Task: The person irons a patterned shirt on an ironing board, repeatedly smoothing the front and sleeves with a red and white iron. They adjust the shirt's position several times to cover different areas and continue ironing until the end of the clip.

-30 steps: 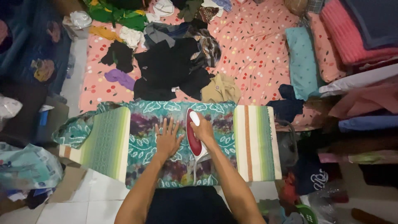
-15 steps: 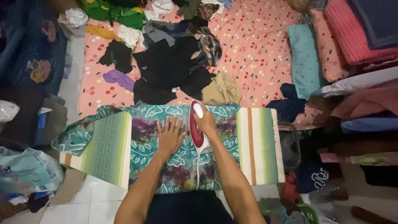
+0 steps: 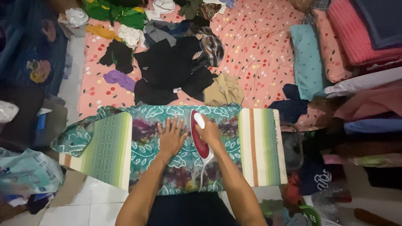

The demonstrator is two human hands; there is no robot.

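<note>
Down on the floor, ironing beside a heap of laundry.

Dark crumpled clothes (image 3: 169,69) lie on the far pink cherry-print sheet (image 3: 259,50). Left hand (image 3: 171,137) presses flat, fingers spread, on the teal and purple patterned cloth (image 3: 146,146); right hand (image 3: 209,133) is wrapped around the red and white iron (image 3: 200,136), centred on the green striped padded board (image 3: 106,146).

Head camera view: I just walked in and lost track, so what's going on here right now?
A person is ironing. The right hand grips the handle of a red and white clothes iron, pressed onto a teal and purple patterned cloth. The left hand lies flat on that cloth, beside the iron. The cloth is spread over a green, white and orange striped ironing pad. Beyond it, a pile of dark crumpled clothes lies on a pink cherry-print sheet.
</note>
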